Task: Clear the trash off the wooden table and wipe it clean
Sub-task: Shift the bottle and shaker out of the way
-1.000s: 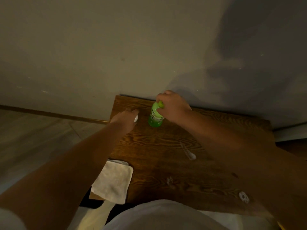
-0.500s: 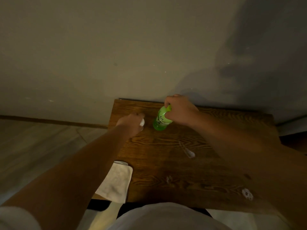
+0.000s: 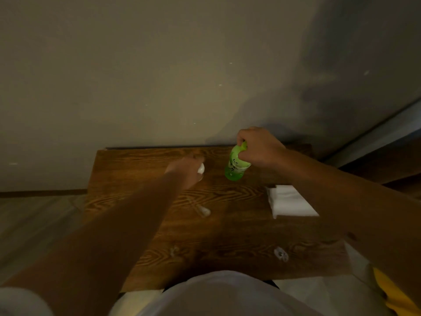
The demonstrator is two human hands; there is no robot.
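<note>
Trash-clearing step, wiping not begun. Left hand [image 3: 188, 171] is out over the far part of the brown grained wooden table [image 3: 141, 201], fingers closed round a small white crumpled scrap [image 3: 201, 169], looks like tissue or wrapper, too dim to say which; can't tell if it is lifted clear of the wood or touching it. Nearer the person, a small pale wrapper bit [image 3: 204, 210] lies mid-table, another faint speck [image 3: 174, 250] near the front edge, and a clear crinkled piece [image 3: 281, 254] further right by the front edge. Right hand [image 3: 259, 148] grips the top of a green plastic drink bottle [image 3: 237, 166], bottle tilted, its base seemingly just off the table near the back wall. A white folded cloth [image 3: 289, 201] lies on the table's right side, partly under the right forearm, untouched. Judging from this: both hands are loaded, so the next move needs somewhere to dump scrap and bottle; no bin in view. Three small bits are left to pick up, then the cloth for wiping.
</note>
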